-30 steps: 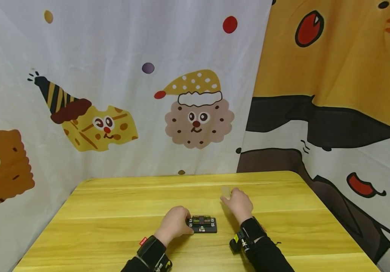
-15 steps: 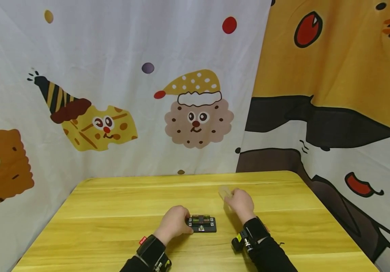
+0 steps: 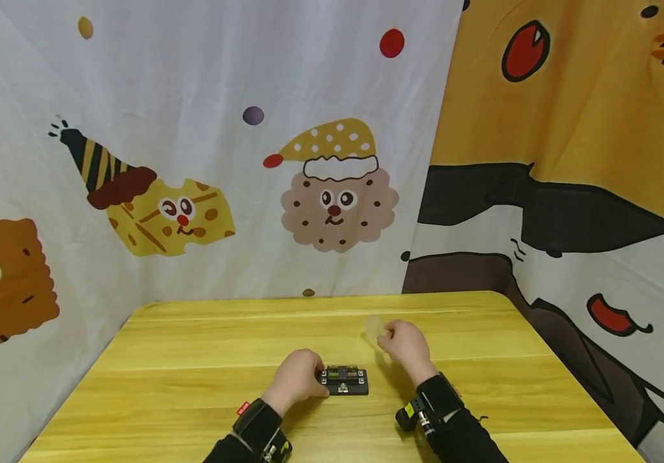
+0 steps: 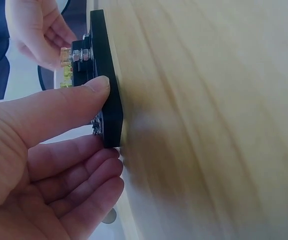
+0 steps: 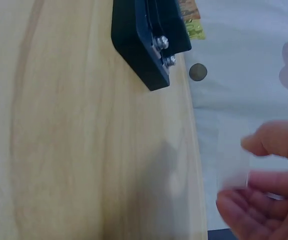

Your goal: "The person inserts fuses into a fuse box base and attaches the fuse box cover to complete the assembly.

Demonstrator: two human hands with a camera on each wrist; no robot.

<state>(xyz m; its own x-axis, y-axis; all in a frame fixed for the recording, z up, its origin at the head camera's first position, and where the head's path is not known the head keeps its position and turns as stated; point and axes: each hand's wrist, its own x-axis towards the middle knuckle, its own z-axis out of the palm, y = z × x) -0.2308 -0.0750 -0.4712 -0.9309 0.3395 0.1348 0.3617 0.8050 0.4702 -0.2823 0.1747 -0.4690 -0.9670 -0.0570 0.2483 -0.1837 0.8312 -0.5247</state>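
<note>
On the table lies a black fuse block [image 3: 344, 382] with metal screw terminals and small coloured, see-through fuses along its top. My left hand [image 3: 297, 381] grips its left end; in the left wrist view the thumb presses the upper face of the base [image 4: 108, 85] and the fingers sit at its end. Behind and to the right, my right hand [image 3: 410, 347] pinches a thin clear plastic piece [image 3: 373, 328], possibly a cover, raised off the table. That piece is blurred and faint in the right wrist view, beside the thumb of the right hand [image 5: 274, 185].
The wooden table [image 3: 193, 360] runs out to a patterned curtain [image 3: 222, 276] at its back edge. Both wrists carry black straps with small devices. A small dark mark or strand shows on the table near the right sleeve [image 3: 461, 437].
My right hand has kept hold of the clear plastic piece, which has shifted a little left and tilted. The left hand and the fuse block have stayed in place.
</note>
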